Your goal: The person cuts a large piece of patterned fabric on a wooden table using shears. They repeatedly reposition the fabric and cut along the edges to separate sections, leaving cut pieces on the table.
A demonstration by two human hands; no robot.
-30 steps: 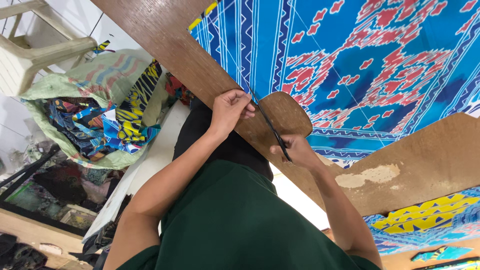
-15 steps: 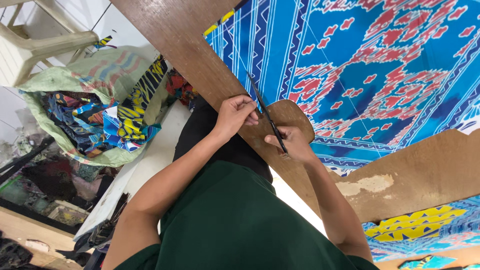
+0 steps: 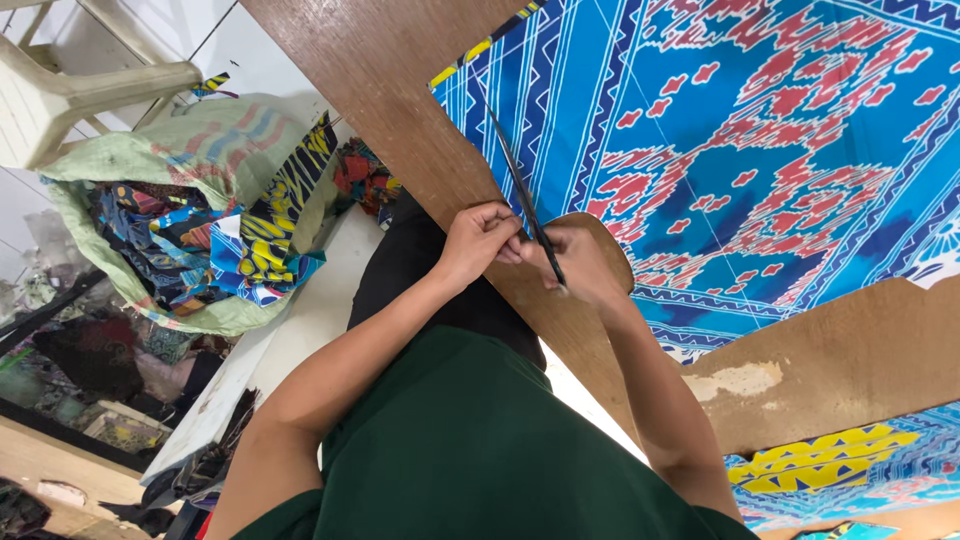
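Note:
My left hand (image 3: pixel 480 240) and my right hand (image 3: pixel 580 262) meet at the rounded edge of a brown wooden table (image 3: pixel 380 90). Both pinch the near end of a long, thin dark strip (image 3: pixel 520 190); what it is I cannot tell. The strip runs from my fingers up and away across the table edge onto a blue cloth with red and white patterns (image 3: pixel 760 150). That cloth lies spread flat over the table. My dark green shirt (image 3: pixel 470 450) fills the bottom of the view.
A green sack (image 3: pixel 200 150) stuffed with colourful fabric scraps stands on the floor at left, beside a white plastic chair (image 3: pixel 70 90). A second wooden board (image 3: pixel 830 370) juts in at right, with yellow and blue cloth (image 3: pixel 840 470) under it. Clutter lies at lower left.
My two hands have come together and now touch around the strip's near end. The strip has slid further up onto the cloth.

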